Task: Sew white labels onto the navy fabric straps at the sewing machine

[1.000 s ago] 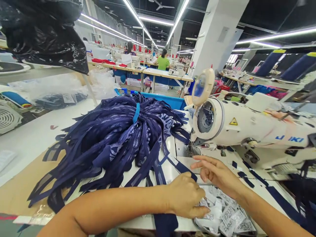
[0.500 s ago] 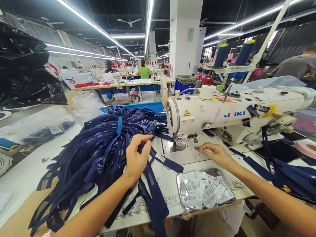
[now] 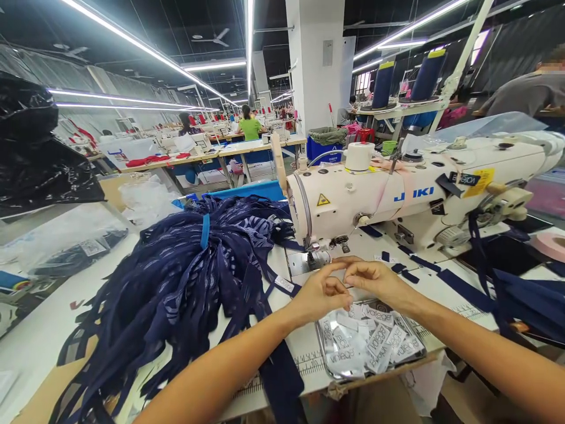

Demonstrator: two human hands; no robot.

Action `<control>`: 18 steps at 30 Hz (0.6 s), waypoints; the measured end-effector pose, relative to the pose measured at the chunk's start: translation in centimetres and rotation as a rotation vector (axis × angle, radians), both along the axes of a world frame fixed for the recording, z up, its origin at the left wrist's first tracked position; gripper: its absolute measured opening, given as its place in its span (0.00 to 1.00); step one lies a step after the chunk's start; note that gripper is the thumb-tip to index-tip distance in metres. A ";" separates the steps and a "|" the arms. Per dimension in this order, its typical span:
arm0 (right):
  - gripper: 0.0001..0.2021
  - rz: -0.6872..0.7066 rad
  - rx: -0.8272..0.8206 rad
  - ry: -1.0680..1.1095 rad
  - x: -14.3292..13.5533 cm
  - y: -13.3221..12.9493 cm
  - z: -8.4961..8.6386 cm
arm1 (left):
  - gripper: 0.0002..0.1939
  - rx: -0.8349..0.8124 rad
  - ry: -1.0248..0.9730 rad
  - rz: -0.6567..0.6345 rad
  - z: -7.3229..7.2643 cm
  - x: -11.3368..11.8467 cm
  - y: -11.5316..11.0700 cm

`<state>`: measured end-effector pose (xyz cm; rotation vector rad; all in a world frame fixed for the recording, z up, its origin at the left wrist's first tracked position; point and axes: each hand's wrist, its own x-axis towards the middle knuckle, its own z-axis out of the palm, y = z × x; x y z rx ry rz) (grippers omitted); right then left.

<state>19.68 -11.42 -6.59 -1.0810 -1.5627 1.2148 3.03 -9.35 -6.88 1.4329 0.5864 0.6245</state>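
My left hand (image 3: 321, 292) and my right hand (image 3: 375, 281) meet in front of the sewing machine (image 3: 362, 194), above the metal tray (image 3: 326, 353) of white labels (image 3: 377, 341). Fingers of both hands are bent together at the fingertips; whatever lies between them is too small to make out. Just left of my left hand, a navy strip with a white label (image 3: 283, 284) lies on the table. A big bundle of navy straps (image 3: 189, 277), tied with a blue band (image 3: 205, 231), covers the table's left part.
Two navy thread cones (image 3: 383, 85) stand behind the machine. Navy strips (image 3: 465, 290) lie at the right, near a pink tape roll (image 3: 549, 250). A black plastic bag (image 3: 39, 147) hangs at the left. Other people sit farther back.
My left hand has moved right from the bundle to meet my right hand, its fingers closing. My right hand has shifted slightly left. The view has turned a little.
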 end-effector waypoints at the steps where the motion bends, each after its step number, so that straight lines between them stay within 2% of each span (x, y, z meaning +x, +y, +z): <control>1: 0.15 -0.017 0.006 -0.003 -0.1 0.2 -0.2 | 0.28 0.039 0.041 0.047 -0.2 -0.1 -0.1; 4: 0.16 -0.063 0.049 -0.030 -0.6 0.8 -0.7 | 0.14 0.223 0.165 0.279 -0.4 -0.6 -0.3; 6: 0.15 -0.075 0.085 -0.072 -0.9 1.0 -0.7 | 0.10 0.297 0.199 0.382 -0.4 -0.8 -0.3; 8: 0.14 -0.060 0.127 -0.122 -1.2 0.9 -0.5 | 0.16 0.249 0.150 0.354 -0.1 -1.1 -0.3; 12: 0.11 0.038 0.151 -0.169 -1.7 0.2 0.4 | 0.34 -0.046 -0.085 0.035 0.3 -0.9 -0.4; 14: 0.11 0.043 0.151 -0.168 -1.8 0.0 0.5 | 0.36 -0.094 -0.124 -0.030 0.1 -0.7 -0.5; 16: 0.10 -0.002 0.174 -0.163 -1.8 0.0 0.3 | 0.30 0.012 -0.053 0.068 -0.4 -0.5 -0.6; 18: 0.10 -0.048 0.192 -0.164 -1.6 0.2 -0.1 | 0.19 0.249 0.103 0.255 -0.9 -0.7 -0.6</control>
